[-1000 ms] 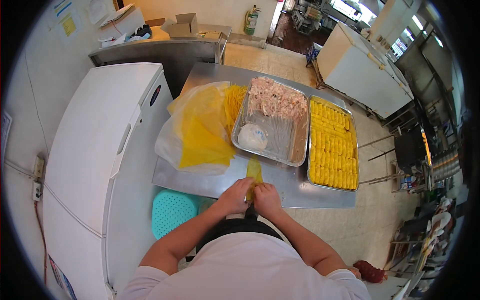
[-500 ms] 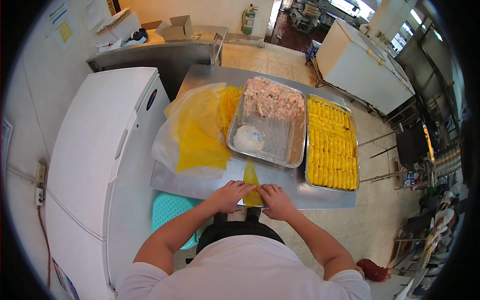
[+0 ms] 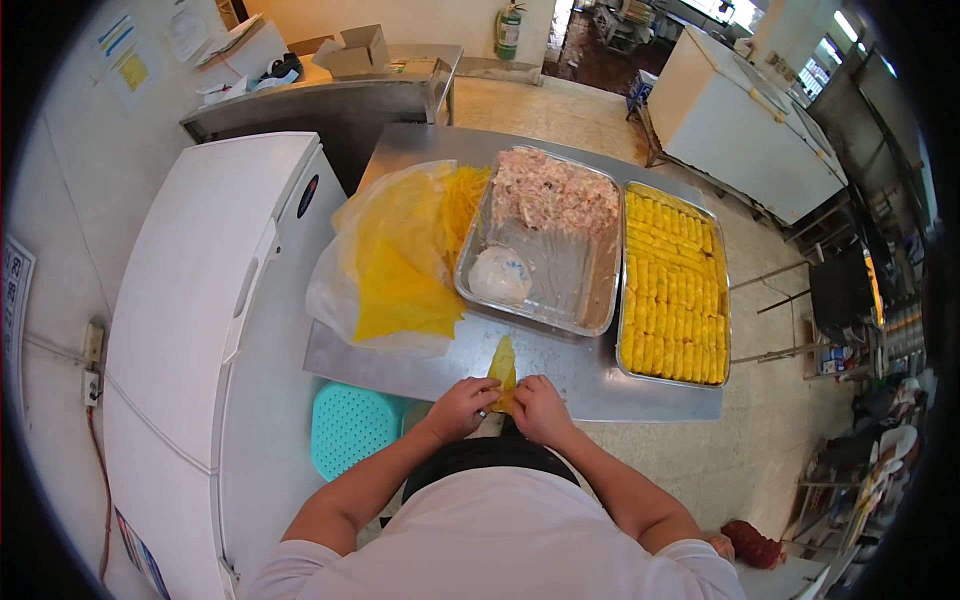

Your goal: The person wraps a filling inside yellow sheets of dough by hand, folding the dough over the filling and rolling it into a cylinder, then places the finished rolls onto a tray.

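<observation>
At the metal table's near edge, my left hand (image 3: 463, 408) and my right hand (image 3: 541, 408) are closed with fingertips on the near part of a yellow wrapper (image 3: 503, 358). Its narrow far end points away across the table. Any filling inside is hidden. Beyond it stands a deep metal pan (image 3: 560, 322) with a pinkish minced filling (image 3: 555, 190) at the far end and a pale, blue-marked lump (image 3: 500, 275) near its left corner. To the right, a metal tray holds rows of yellow rolls (image 3: 675, 285). On the left, yellow wrapper sheets (image 3: 405, 290) lie on a clear plastic bag (image 3: 335, 275).
A white freezer (image 3: 200, 300) stands close on the left. Below the table's left edge is a turquoise perforated stool (image 3: 352, 430). The metal table (image 3: 590, 375) reaches to my waist. Behind it are a counter with an open cardboard box (image 3: 358, 52) and a white chest freezer (image 3: 735, 125).
Both hands have drawn slightly nearer to my body, with the wrapper between them now looking narrower and more gathered. The view has shifted a little.
</observation>
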Demonstrator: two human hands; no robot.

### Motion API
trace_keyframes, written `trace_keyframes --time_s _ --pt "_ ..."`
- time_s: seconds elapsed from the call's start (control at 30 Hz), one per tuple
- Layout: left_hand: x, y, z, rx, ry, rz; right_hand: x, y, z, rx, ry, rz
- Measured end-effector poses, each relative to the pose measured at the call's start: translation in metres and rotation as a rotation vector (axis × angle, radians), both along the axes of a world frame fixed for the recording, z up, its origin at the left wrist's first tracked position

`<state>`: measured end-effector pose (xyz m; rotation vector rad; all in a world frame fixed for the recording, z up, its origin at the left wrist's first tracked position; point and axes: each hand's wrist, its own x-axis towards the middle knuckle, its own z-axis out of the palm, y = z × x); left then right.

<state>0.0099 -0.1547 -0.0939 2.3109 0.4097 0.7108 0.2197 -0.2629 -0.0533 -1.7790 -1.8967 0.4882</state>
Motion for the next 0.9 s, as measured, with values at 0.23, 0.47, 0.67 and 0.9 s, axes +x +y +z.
trace_keyframes --time_s 0.23,0.47,0.67,0.9 --pt "0.013 -0.009 -0.006 -0.170 -0.052 0.167 -0.007 0.000 0.006 -0.019 0.184 -0.101" --pt "0.016 -0.007 0.015 -0.187 -0.018 0.189 -0.003 0.013 -0.011 -0.045 0.007 -0.024" --pt "0.015 0.006 0.000 -0.051 0.207 0.091 -0.007 0.010 0.001 -0.005 0.093 0.008" --pt "0.015 0.011 0.017 -0.161 0.165 0.080 0.007 0.012 -0.014 0.082 -0.154 0.081"
